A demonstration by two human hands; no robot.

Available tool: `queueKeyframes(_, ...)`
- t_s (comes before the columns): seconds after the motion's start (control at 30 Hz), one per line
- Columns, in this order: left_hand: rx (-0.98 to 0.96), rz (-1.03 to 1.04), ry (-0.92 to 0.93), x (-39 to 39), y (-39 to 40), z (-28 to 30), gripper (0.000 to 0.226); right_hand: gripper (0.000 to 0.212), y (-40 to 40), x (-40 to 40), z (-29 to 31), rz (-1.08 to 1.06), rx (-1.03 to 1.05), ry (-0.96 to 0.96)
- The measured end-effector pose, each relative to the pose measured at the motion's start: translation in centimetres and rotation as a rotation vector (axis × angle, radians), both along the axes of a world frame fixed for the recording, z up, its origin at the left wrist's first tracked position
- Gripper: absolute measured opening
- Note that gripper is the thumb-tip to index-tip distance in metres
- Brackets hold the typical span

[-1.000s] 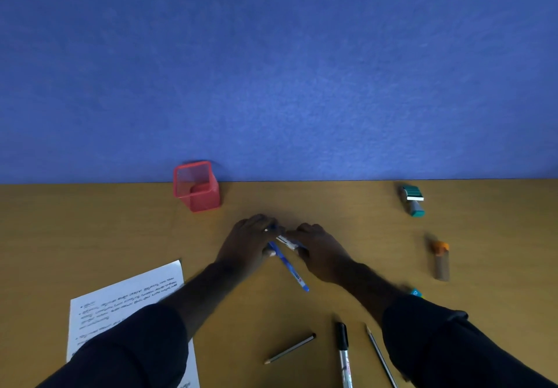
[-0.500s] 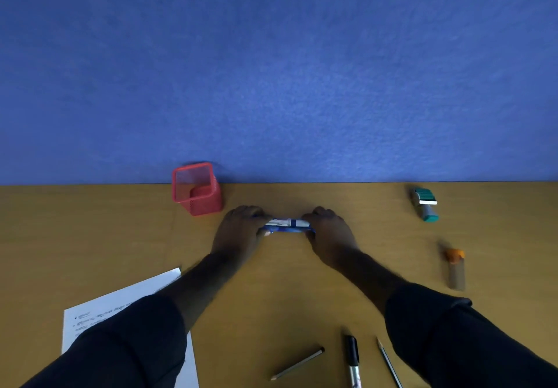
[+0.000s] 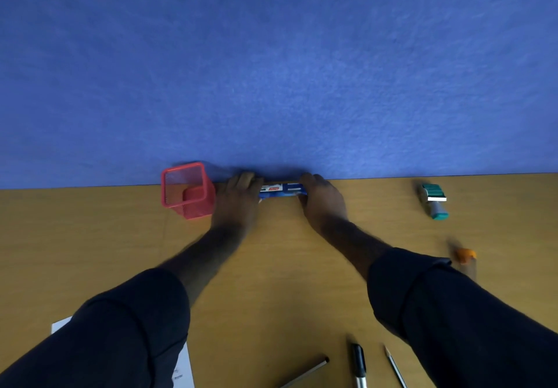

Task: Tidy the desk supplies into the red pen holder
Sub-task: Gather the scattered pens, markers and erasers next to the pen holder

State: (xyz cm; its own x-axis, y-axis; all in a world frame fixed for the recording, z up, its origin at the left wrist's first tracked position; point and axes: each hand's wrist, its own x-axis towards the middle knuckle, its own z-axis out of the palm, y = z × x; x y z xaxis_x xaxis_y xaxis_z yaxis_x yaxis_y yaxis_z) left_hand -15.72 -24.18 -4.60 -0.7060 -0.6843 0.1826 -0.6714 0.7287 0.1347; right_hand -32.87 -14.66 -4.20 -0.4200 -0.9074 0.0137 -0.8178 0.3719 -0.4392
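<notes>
Both hands, left hand (image 3: 238,199) and right hand (image 3: 321,199), each clenched in a grip on one end of blue-and-white markers (image 3: 282,191) beside the red mesh pen holder (image 3: 187,190). The markers look light, stiff and smooth, likely to slip or roll; holding the bundle mid-barrel seems safest.

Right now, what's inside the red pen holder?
Through the mesh of the red pen holder, only its bare floor shows; no pens inside. The left hand covers its right edge.

Wooden desk (image 3: 90,251): red holder (image 3: 187,191), pencils (image 3: 305,375).

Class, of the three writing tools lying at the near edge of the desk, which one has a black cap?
The middle one, the marker: the pencils on either side are thin and uncapped.
</notes>
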Motion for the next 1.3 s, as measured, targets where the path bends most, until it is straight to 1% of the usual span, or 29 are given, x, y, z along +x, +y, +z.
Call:
queueKeyframes(0.1,-0.014,-0.010,0.026,0.0,0.0,-0.2,0.037,0.017,-0.5,0.0,-0.2,0.018,-0.029,0.019)
queueKeyframes(0.23,0.013,0.054,0.000,0.1,-0.5,-0.6,0.024,0.019,-0.9,0.2,-0.5,0.061,-0.035,0.037)
queueKeyframes(0.37,0.080,0.084,0.045,0.3,-0.4,-0.8,0.023,0.023,-0.4,0.0,-0.4,0.030,-0.057,-0.018)
queueKeyframes(0.43,0.099,0.090,0.050,0.3,-0.2,-0.7,0.024,0.024,0.0,-0.2,-0.4,0.022,-0.048,-0.016)
queueKeyframes(0.57,0.121,0.106,0.026,0.7,0.2,-0.5,0.030,0.012,1.5,-0.4,-0.2,0.023,-0.035,0.006)
queueKeyframes(0.63,0.133,0.099,0.030,1.1,0.6,-0.4,0.034,0.014,2.5,-0.5,0.1,0.011,-0.050,-0.003)
queueKeyframes(0.73,0.147,0.125,0.042,2.2,1.7,-0.3,0.031,0.022,4.6,-0.6,0.8,-0.028,-0.062,-0.023)
queueKeyframes(0.83,0.185,0.146,0.091,3.7,5.0,-0.6,0.031,0.025,7.9,-0.1,1.0,-0.079,-0.057,-0.034)
queueKeyframes(0.97,0.225,0.105,0.113,6.3,12.2,-1.1,0.012,0.024,13.6,1.6,0.9,-0.148,-0.048,-0.091)
queueKeyframes(1.03,0.273,0.106,0.130,7.5,15.4,-1.2,0.010,0.023,16.2,2.3,1.0,-0.158,-0.016,-0.104)
queueKeyframes(1.1,0.330,0.086,0.148,8.5,18.0,-1.2,0.012,0.023,18.5,2.8,1.2,-0.155,0.011,-0.117)
queueKeyframes(1.2,0.392,0.069,0.153,9.3,21.6,-0.9,0.022,0.025,21.4,3.2,1.4,-0.180,0.037,-0.111)
queueKeyframes(1.3,0.429,0.049,0.107,10.0,24.8,-0.8,0.030,0.027,23.9,3.3,1.8,-0.232,0.032,-0.127)
